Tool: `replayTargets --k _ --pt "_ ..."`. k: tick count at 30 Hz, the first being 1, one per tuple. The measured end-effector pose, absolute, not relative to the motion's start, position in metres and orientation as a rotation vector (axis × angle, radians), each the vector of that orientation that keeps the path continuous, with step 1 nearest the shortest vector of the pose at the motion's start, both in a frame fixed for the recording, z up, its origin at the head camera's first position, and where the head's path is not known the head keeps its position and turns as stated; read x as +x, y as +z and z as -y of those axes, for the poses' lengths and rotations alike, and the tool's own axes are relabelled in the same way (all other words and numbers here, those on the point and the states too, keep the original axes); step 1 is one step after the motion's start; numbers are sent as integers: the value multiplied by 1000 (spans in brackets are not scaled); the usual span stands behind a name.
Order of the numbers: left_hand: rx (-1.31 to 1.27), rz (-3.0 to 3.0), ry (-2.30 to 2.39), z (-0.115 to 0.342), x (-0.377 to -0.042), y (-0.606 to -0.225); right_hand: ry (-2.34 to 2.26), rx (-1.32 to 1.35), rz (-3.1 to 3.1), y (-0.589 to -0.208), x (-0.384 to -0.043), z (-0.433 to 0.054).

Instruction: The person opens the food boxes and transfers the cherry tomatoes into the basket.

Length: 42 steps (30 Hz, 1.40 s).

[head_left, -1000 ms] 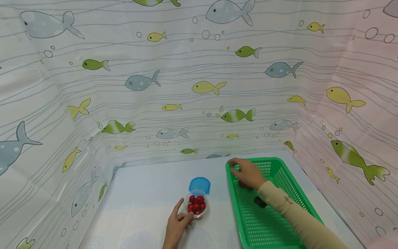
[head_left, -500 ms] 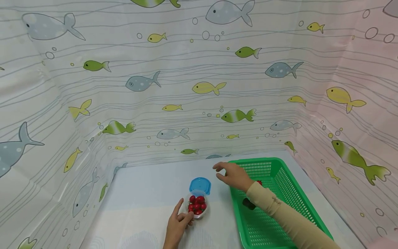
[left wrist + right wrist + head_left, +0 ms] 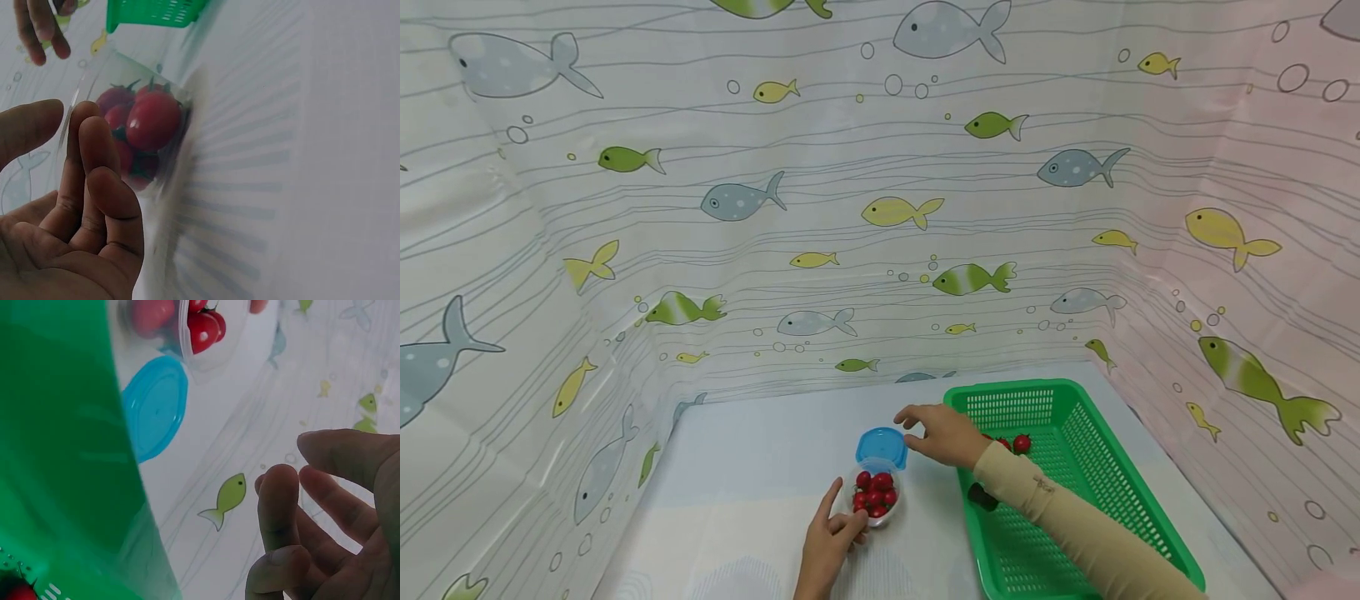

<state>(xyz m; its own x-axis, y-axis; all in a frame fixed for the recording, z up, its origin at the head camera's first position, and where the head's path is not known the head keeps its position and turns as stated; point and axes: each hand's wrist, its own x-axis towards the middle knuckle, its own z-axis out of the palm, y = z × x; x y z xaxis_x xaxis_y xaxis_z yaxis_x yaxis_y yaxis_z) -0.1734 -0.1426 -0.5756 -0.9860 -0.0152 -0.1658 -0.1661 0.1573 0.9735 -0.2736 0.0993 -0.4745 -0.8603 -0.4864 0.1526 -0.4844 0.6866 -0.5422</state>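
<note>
A clear plastic tub (image 3: pixel 877 522) full of red cherry tomatoes (image 3: pixel 876 495) stands on the table, its blue lid (image 3: pixel 882 448) lying flat just behind it. My left hand (image 3: pixel 831 542) holds the tub at its near left side. In the left wrist view the thumb and the curled fingers (image 3: pixel 119 197) come to either side of the tub's rim. Nothing lies in my right hand (image 3: pixel 942 433), which hovers beside the lid at the basket's left edge, fingers loosely bent. The right wrist view shows a gap between its thumb and fingers.
A large green basket (image 3: pixel 1150 512) takes up the table's right side. Several tomatoes (image 3: pixel 1022 443) sit in its far left part, some hidden behind my right forearm. Fish-patterned sheeting (image 3: pixel 880 283) walls in the back and both sides.
My right hand has moved left and nearer, from above the basket's far left corner to beside the blue lid, uncovering tomatoes in the basket. The left hand and tub have stayed put.
</note>
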Motion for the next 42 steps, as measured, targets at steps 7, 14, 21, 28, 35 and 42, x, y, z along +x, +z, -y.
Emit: replayTargets --k 7,14,21,28,35,42 --pt "-171 -2263 2003 140 -165 -554 -901 -821 -2873 -476 -273 -86" --pt "-169 -2255 2001 141 -168 -564 -874 -821 -2833 -485 -271 -73" --pt "-162 -2253 2002 145 -174 -582 -809 -776 -2796 -489 -270 -61" --pt "-169 -2261 1986 147 -176 -589 -740 -804 -2797 -493 -266 -52" --pt "-170 -2277 1982 147 -176 -586 -729 -799 -2782 -494 -262 -45" --pt "-168 -2268 1978 147 -175 -584 -703 -835 -2821 -499 -263 -40"
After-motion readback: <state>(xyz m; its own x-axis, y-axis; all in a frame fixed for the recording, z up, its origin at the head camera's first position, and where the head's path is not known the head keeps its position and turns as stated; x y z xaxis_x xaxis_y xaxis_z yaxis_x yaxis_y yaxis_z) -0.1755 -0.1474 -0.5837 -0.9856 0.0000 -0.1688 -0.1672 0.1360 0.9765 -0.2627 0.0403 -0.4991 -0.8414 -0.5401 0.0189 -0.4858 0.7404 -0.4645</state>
